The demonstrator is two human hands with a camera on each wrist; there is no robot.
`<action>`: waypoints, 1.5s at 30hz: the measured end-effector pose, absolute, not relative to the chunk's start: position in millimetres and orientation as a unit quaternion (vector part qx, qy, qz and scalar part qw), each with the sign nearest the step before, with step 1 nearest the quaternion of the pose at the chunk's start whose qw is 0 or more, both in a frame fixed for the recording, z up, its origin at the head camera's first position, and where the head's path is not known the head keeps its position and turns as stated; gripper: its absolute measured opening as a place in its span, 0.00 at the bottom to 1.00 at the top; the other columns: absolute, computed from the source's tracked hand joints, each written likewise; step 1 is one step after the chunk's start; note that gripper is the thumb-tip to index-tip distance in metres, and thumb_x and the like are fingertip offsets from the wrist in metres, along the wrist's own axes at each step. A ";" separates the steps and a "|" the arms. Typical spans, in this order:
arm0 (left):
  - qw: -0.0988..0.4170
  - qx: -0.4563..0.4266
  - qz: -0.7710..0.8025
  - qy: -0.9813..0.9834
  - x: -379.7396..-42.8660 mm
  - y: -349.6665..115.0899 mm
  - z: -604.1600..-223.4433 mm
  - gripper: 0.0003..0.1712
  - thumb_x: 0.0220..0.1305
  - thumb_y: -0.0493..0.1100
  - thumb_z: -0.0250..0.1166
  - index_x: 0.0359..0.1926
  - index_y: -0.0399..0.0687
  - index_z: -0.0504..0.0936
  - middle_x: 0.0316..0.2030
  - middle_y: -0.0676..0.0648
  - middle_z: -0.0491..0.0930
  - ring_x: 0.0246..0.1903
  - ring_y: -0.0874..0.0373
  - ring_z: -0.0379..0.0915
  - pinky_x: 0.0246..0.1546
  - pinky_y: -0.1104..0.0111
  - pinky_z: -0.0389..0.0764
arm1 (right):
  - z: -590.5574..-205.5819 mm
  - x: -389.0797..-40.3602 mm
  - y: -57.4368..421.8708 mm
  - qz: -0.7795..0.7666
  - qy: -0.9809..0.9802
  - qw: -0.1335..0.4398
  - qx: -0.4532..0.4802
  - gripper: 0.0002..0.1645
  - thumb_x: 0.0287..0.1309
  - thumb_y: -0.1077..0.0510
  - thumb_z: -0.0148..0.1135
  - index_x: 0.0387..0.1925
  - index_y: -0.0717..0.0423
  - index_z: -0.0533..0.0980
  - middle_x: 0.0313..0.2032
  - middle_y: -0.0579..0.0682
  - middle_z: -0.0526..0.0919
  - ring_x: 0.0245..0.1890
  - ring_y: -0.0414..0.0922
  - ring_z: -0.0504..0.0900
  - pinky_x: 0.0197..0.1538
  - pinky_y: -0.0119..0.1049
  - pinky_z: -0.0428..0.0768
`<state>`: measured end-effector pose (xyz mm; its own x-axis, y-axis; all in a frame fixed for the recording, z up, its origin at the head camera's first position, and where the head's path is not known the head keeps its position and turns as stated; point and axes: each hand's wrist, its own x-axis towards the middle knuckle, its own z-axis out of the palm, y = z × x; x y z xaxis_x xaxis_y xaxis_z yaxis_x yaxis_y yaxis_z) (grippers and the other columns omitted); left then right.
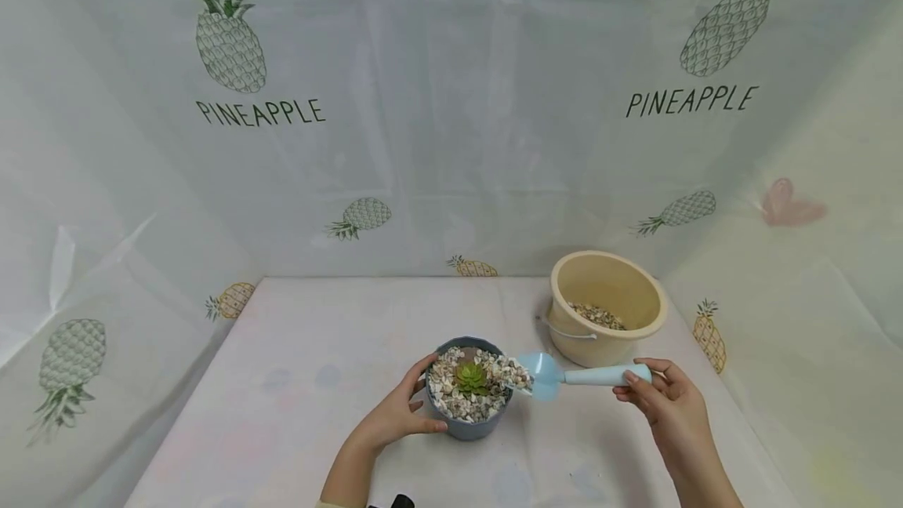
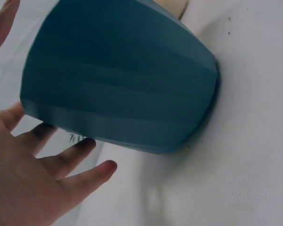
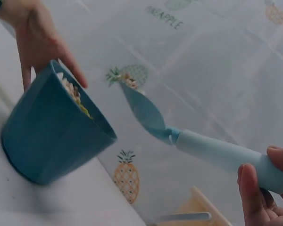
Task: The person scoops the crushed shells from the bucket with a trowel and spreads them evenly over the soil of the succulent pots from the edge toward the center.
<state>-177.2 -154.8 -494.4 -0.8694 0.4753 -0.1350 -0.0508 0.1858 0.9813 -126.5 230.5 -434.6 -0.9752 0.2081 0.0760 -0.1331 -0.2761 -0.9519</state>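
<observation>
A blue-grey flowerpot [image 1: 469,428] stands on the table, holding a green succulent [image 1: 471,377] among pale pebbles [image 1: 451,406]. At its left side is my left hand [image 1: 398,410], index finger by the rim and thumb along the front. The left wrist view shows that hand's fingers [image 2: 78,186] spread and fairly straight against the pot's side, some tips hidden behind it. My right hand [image 1: 670,398] grips the handle of a light-blue trowel [image 1: 600,375] near its end. Pebbles [image 1: 513,373] lie on the trowel's blade, whose tip overlaps the pot's right rim.
A cream bucket [image 1: 592,347] with pebbles in the bottom stands behind the trowel at the back right, its handle hanging at the front. Pineapple-printed sheeting [image 1: 451,139] hangs behind and beside the white-covered table [image 1: 317,359]. Small specks dot the cover near the pot.
</observation>
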 end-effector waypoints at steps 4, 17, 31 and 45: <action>0.215 0.151 0.631 0.729 -180.9 -151.9 -499.7 0.65 0.49 0.46 0.79 0.78 0.58 0.43 0.74 0.31 0.39 0.70 0.28 0.40 0.64 0.40 0.57 | -443.6 -112.2 217.4 0.785 -0.608 0.094 -0.071 0.10 0.64 0.69 0.60 0.46 0.60 0.72 0.32 0.50 0.83 0.29 0.44 0.85 0.37 0.33 0.84; 0.296 0.313 0.547 0.718 -240.7 -162.0 -501.3 0.65 0.48 0.42 0.80 0.77 0.64 0.44 0.75 0.47 0.46 0.72 0.44 0.43 0.66 0.47 0.60 | -467.3 -105.9 182.7 0.784 -0.603 0.082 -0.123 0.16 0.62 0.66 0.63 0.48 0.63 0.68 0.34 0.51 0.83 0.30 0.44 0.85 0.38 0.35 0.84; 0.308 0.338 0.526 0.717 -262.7 -161.4 -508.4 0.64 0.41 0.55 0.82 0.75 0.68 0.51 0.73 0.48 0.50 0.71 0.44 0.45 0.64 0.49 0.61 | -466.1 -108.7 184.5 0.745 -0.654 0.044 -0.126 0.21 0.59 0.67 0.65 0.49 0.71 0.67 0.37 0.58 0.79 0.33 0.49 0.85 0.42 0.40 0.84; 0.273 0.299 0.571 0.714 -238.7 -167.6 -512.1 0.61 0.48 0.52 0.79 0.75 0.62 0.49 0.72 0.42 0.50 0.69 0.41 0.50 0.62 0.51 0.64 | -468.4 -105.7 188.1 0.748 -0.656 0.031 -0.096 0.20 0.54 0.69 0.67 0.49 0.71 0.73 0.41 0.55 0.81 0.34 0.49 0.85 0.43 0.41 0.83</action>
<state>-238.7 -167.6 -512.1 -0.6723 0.7387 -0.0481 0.1155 0.1688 0.9789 -105.7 188.1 -468.4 -0.9797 0.1717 -0.1038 0.0804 -0.1381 -0.9871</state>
